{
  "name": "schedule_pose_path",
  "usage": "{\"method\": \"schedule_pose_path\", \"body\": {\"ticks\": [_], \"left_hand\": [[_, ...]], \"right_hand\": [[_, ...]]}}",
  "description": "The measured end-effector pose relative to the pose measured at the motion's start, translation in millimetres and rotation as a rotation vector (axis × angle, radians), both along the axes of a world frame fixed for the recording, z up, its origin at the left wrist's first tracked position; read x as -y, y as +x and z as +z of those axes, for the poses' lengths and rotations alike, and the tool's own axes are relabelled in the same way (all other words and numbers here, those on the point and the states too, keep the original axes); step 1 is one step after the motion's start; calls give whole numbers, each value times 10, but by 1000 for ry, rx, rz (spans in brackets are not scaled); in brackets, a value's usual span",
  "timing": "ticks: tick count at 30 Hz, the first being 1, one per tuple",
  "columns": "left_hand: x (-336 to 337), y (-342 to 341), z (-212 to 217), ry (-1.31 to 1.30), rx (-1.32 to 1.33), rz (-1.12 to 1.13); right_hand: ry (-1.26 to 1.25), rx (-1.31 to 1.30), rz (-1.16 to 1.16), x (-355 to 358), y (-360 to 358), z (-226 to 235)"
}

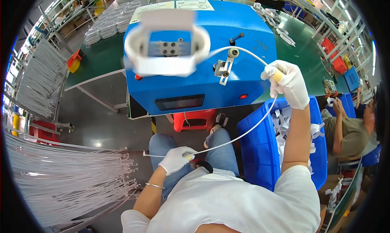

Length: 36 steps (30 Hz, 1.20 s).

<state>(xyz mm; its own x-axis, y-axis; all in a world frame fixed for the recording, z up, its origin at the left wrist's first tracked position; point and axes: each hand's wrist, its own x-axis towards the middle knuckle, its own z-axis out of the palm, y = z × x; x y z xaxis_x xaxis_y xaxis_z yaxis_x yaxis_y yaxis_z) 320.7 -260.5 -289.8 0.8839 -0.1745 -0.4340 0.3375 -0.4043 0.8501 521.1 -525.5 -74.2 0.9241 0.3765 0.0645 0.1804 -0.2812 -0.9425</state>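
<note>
A white cable [243, 134] runs between my hands in a slack curve. My left hand [174, 160], in a white glove, is closed on it near my lap, and its small white plug end [145, 154] sticks out to the left. Raised in front of the machine at the right, my right hand [287, 85], also gloved, pinches the same cable between fingertips. From there the cable arcs left past a metal guide bracket [224, 70] to a blurred white coil [200, 44] on the winding head of the blue winding machine [239, 26]. A white strip crosses the coil's lower side.
A blue bin [256, 152] with white paper strips stands beside my right arm. Many white cables [73, 176] hang on a rack at left. Bagged coils [109, 24] and a yellow tape roll [74, 64] are on the green table [97, 68]. A co-worker [351, 131] sits at right.
</note>
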Motion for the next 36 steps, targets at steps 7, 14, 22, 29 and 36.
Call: {"method": "schedule_pose_path", "body": {"ticks": [7,14,22,29,36], "left_hand": [[274,287,251,-193,90,-111],[459,618,848,-154,317,-342],[-432,833,2489,29,624,-548],[-693,1636,3328,329,1128,-260],[-850,1986,3241,587,924,-294]], "right_hand": [[119,24,-39,-63,-35,-53],[156,-19,7,-144,-89,-15],[-229,999,-109,-293,177,9],[-401,1485,-44,-1003,1020,666],[-347,1355,71,-1752,1117,558]]}}
